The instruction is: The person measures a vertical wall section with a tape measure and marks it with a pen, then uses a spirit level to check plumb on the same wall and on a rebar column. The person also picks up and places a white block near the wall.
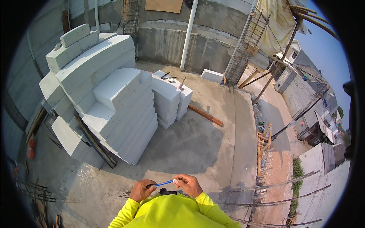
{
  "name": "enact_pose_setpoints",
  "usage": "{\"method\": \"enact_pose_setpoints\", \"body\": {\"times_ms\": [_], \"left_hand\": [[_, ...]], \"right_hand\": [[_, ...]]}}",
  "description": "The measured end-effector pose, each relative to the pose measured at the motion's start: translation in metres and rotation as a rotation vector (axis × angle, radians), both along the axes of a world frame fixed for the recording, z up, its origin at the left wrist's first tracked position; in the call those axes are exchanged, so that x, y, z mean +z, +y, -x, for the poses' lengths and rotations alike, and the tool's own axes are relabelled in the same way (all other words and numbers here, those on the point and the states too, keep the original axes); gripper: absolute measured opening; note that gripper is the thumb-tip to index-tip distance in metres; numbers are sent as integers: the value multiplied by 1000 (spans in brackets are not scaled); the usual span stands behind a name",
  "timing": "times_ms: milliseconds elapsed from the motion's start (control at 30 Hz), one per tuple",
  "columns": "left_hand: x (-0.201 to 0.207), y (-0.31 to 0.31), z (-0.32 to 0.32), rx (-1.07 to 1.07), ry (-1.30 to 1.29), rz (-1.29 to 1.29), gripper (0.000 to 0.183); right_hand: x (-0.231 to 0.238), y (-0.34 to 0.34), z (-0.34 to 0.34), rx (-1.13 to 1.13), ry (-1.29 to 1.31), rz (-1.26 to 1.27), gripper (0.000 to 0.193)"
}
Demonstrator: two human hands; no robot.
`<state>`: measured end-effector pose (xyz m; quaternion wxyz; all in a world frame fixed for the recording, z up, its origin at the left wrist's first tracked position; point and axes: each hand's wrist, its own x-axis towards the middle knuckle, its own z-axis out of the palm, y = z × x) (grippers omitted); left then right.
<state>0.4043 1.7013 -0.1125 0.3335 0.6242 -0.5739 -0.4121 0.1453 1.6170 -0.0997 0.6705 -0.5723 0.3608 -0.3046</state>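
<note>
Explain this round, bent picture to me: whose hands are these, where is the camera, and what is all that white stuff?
The camera sits on a person's head and looks down, and its wide lens bends straight edges. At the bottom, in yellow sleeves, are the person's own hands: the left hand and the right hand hold a blue pencil between them. On the concrete floor ahead stands a large stack of white building blocks, with a smaller stack and a wooden beam beside it.

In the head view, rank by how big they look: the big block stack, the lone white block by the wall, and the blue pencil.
1. Big block stack
2. Lone white block
3. Blue pencil, though it is nearest the camera.
</note>
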Motion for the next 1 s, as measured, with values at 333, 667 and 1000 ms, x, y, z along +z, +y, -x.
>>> {"method": "enact_pose_setpoints", "body": {"times_ms": [333,667,1000], "left_hand": [[-7,2,-4,12,43,86,19],[-10,5,-9,-34,5,99,19],[-18,6,-11,-43,-26,81,18]], "right_hand": [[-1,7,-2,-29,-10,6,23],[5,16,-4,-36,7,13,23],[6,22,-5,-59,3,7,21]]}}
